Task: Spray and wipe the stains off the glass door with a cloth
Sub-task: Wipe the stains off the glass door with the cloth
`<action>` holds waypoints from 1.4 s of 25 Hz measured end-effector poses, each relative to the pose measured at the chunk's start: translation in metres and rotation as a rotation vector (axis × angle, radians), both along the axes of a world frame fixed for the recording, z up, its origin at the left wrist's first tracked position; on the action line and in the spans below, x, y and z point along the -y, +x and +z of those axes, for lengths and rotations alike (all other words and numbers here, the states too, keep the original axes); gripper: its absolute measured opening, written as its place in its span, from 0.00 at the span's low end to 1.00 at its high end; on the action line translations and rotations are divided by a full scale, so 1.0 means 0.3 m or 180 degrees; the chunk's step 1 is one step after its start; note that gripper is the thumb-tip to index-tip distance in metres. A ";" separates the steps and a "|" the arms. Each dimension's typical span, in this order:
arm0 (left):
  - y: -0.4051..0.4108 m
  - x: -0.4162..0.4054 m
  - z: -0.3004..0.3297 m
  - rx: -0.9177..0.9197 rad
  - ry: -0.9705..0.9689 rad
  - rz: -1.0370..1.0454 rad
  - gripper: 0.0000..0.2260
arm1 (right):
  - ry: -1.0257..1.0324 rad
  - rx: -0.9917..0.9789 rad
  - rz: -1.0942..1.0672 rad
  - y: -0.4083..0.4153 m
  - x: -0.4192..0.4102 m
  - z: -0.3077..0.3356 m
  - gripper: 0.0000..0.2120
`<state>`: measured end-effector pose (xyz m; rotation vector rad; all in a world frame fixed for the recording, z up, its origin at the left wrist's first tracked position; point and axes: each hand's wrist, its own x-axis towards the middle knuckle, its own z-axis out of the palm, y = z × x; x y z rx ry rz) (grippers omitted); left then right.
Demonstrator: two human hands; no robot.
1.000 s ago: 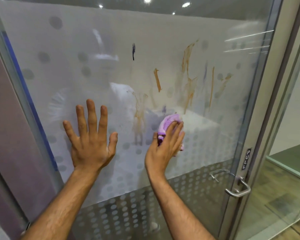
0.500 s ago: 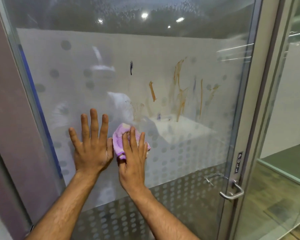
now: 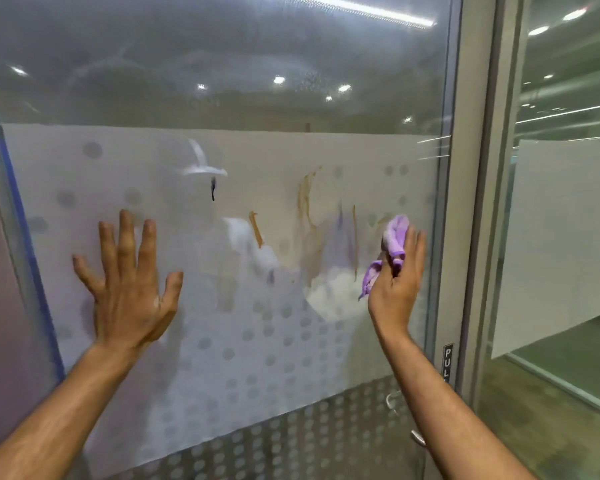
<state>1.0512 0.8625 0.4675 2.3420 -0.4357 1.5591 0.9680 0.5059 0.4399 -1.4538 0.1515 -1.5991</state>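
Observation:
The frosted, dotted glass door [image 3: 84,188] fills the view. Brown streak stains [image 3: 305,199] run down its middle right, with a shorter brown streak [image 3: 256,228] to their left and a small dark mark [image 3: 213,192] higher up. My right hand [image 3: 397,275] presses a crumpled purple cloth [image 3: 394,237] against the glass near the door's right edge, just right of the brown streaks. My left hand [image 3: 129,285] lies flat on the glass at the left, fingers spread, holding nothing. No spray bottle is in view.
The metal door frame [image 3: 471,202] stands right of the cloth, with a PULL label [image 3: 448,362] and a lever handle [image 3: 417,437] partly hidden by my right forearm. A blue strip [image 3: 25,230] edges the door at the left. Another glass panel [image 3: 561,237] lies further right.
My right hand has swept the cloth from beside my left hand across to the door's right edge and higher. The view has tilted upward. My left hand stays flat on the glass.

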 end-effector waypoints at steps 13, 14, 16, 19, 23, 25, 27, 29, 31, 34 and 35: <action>0.052 0.050 0.044 0.0293 -0.0014 0.0510 0.39 | -0.0458 -0.0545 -0.0576 0.252 0.203 0.141 0.34; 0.053 0.053 0.041 0.0285 0.0013 0.0551 0.39 | -0.0582 -0.0510 -0.0610 0.254 0.201 0.144 0.31; 0.054 0.058 0.036 0.0275 0.0062 0.0614 0.39 | -0.0875 -0.0515 -0.0688 0.255 0.206 0.145 0.26; 0.051 0.062 0.034 0.0234 0.0141 0.0632 0.38 | -0.1481 -0.0630 -0.0697 0.241 0.210 0.133 0.31; 0.045 0.110 -0.036 0.0164 0.0402 0.0532 0.39 | -0.2325 -0.0790 -0.0555 0.221 0.208 0.066 0.28; 0.046 0.132 -0.072 0.0205 0.0600 0.0540 0.39 | -0.2679 -0.0835 -0.0543 0.217 0.223 0.003 0.26; 0.050 0.131 -0.078 0.0195 0.0631 0.0543 0.39 | -0.2952 -0.0941 -0.0668 0.210 0.254 -0.087 0.27; 0.046 0.126 -0.076 0.0188 0.0615 0.0536 0.39 | -0.3148 -0.1114 -0.0834 0.197 0.308 -0.179 0.30; 0.046 0.126 -0.075 0.0206 0.0606 0.0516 0.39 | -0.3207 -0.1263 -0.0978 0.183 0.367 -0.227 0.34; 0.044 0.130 -0.075 0.0205 0.0602 0.0512 0.39 | -0.2907 -0.1353 -0.0952 0.170 0.393 -0.194 0.38; 0.044 0.131 -0.075 0.0209 0.0598 0.0520 0.40 | -0.2656 -0.1351 -0.0844 0.171 0.381 -0.160 0.38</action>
